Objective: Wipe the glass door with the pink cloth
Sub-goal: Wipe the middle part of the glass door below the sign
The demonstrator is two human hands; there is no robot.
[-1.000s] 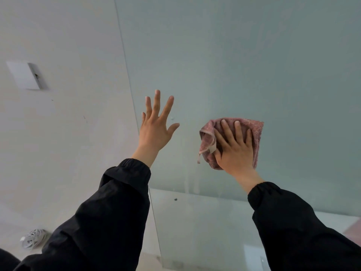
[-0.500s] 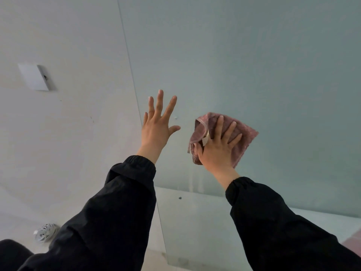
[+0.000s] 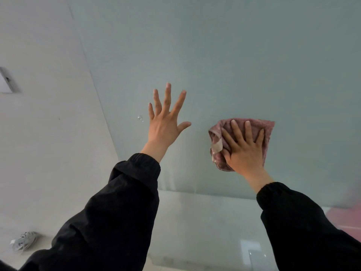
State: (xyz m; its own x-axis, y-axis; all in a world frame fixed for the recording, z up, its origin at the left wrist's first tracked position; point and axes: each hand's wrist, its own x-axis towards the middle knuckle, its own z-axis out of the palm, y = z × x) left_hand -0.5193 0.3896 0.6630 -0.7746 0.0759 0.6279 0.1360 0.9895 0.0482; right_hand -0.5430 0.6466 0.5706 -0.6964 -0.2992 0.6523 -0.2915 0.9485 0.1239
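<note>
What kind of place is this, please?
Probably indoors, perhaps a bathroom or office; I cannot tell which. A frosted glass door stands beside a plain white wall that carries a white wall plate.

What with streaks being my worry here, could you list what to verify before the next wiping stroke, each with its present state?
1. Pink cloth pressed on the glass door under the right hand: ok.
2. Right hand's fingers straight and spread across the cloth: ok.
3. Cloth lying flat: not ok; its left side is bunched, with a pale label sticking out.
4. Left hand apart from the cloth, on its left: ok, though a leftward stroke would likely meet it.
5. Left hand touching the glass: cannot tell.
6. Small bubble-like spot left of the left hand wiped off: not ok.
</note>
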